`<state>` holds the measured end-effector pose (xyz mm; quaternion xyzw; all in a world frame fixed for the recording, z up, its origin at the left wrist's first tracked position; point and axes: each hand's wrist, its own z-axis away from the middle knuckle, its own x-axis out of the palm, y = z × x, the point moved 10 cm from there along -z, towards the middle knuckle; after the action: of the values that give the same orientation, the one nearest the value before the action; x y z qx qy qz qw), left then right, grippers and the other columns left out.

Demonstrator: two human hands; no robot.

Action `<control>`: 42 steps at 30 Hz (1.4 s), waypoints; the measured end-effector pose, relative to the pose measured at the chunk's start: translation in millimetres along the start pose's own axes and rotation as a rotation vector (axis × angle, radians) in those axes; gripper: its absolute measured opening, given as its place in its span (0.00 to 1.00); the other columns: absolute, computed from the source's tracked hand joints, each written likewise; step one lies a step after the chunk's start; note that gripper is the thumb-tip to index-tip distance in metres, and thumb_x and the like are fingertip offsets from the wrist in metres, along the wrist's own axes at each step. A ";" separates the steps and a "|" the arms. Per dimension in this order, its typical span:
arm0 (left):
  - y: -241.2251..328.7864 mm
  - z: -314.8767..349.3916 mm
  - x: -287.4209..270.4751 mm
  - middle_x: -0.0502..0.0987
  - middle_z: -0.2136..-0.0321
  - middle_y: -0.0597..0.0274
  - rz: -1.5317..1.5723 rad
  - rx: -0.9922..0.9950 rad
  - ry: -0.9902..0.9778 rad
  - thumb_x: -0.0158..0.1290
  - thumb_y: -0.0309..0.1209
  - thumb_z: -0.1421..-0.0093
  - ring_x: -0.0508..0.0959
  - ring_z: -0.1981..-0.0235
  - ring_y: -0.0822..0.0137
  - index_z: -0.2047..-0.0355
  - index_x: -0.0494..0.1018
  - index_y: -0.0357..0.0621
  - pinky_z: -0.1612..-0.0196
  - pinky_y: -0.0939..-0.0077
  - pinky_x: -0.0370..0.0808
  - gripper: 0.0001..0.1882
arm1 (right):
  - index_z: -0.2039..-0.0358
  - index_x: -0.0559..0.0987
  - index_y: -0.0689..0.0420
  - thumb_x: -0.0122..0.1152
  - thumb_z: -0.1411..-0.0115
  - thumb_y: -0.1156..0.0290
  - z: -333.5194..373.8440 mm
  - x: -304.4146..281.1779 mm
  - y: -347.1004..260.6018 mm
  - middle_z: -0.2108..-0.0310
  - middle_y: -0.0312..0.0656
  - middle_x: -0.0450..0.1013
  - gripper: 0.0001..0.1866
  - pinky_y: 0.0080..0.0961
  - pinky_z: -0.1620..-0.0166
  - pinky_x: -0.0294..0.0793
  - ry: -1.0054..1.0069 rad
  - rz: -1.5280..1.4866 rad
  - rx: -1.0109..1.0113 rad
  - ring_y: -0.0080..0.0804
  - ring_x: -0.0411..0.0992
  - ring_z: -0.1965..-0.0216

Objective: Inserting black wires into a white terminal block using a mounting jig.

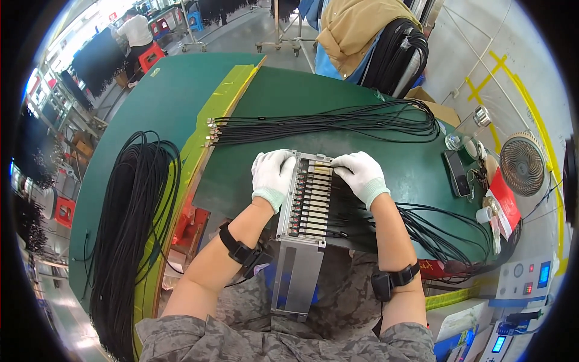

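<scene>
My left grip (272,176) curls against the upper left side of a metal fixture (310,259), its fingertips partly hidden, so I cannot tell how firmly it closes there. My right grip (362,174) reaches the right end of the top rows, and I cannot tell whether its fingertips are pinched on a cable. The fixture stands between both, at the near edge of the green surface (416,172), above the person's lap.

To do this well, I judge, the left should brace the frame while the right works one row at a time, keeping each lead straight and leaving slack so its neighbours are not tugged.

As a holder, the fixture carries a column of parallel rows (313,199), with dark parts at their left ends and pale pieces along most of them. Black cables (416,226) spread on its right. Beyond it, a cable bundle (338,123) lies across the surface, metal ends to the left; a large cable coil (129,187) lies on the left.

At the far right corner are a clear bottle (463,134), its contents unclear, and a phone (456,173). A cardboard box (445,113) sits behind, its inside hidden.
</scene>
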<state>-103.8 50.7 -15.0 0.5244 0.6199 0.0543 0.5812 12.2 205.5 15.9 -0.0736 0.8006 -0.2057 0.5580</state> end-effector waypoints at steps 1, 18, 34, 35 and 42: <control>0.0 -0.1 0.4 0.78 0.61 0.61 0.001 0.000 -0.001 0.49 0.38 0.40 0.73 0.53 0.57 0.65 0.77 0.50 0.41 0.60 0.59 0.10 | 0.69 0.81 0.47 0.59 0.46 0.67 0.6 0.6 1.3 0.72 0.39 0.75 0.05 0.35 0.59 0.71 0.001 0.047 -0.007 0.41 0.70 0.64; 39.2 9.5 13.4 0.69 0.46 0.52 -0.156 0.242 -0.097 0.51 0.45 0.41 0.64 0.43 0.48 0.56 0.77 0.66 0.36 0.55 0.50 0.14 | 0.67 0.81 0.50 0.59 0.45 0.66 -1.5 9.7 -0.7 0.71 0.39 0.74 0.07 0.35 0.56 0.70 -0.021 0.138 -0.029 0.41 0.70 0.63; 39.9 11.8 29.6 0.66 0.42 0.51 -0.224 0.298 -0.179 0.50 0.50 0.41 0.58 0.38 0.46 0.57 0.79 0.64 0.34 0.49 0.44 0.16 | 0.69 0.79 0.52 0.61 0.46 0.64 -3.0 0.9 39.6 0.69 0.40 0.75 0.07 0.36 0.55 0.70 0.044 0.202 0.270 0.43 0.71 0.62; 34.4 10.2 26.1 0.67 0.43 0.52 -0.160 0.274 -0.144 0.50 0.49 0.41 0.59 0.39 0.47 0.58 0.79 0.63 0.35 0.48 0.45 0.16 | 0.69 0.79 0.52 0.61 0.47 0.64 -5.6 0.5 18.1 0.69 0.39 0.75 0.07 0.36 0.56 0.70 0.053 0.126 0.181 0.42 0.71 0.63; 35.0 4.6 11.0 0.71 0.47 0.55 0.107 0.318 -0.062 0.50 0.44 0.40 0.63 0.42 0.51 0.67 0.79 0.51 0.37 0.51 0.51 0.13 | 0.69 0.77 0.54 0.64 0.48 0.64 -12.0 10.2 -61.4 0.72 0.41 0.76 0.10 0.36 0.59 0.71 -0.006 -0.037 -0.173 0.43 0.72 0.64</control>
<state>-77.2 71.6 -0.1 0.6436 0.5734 -0.0299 0.5061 -9.5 149.4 35.8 -0.1369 0.8122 -0.1460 0.5480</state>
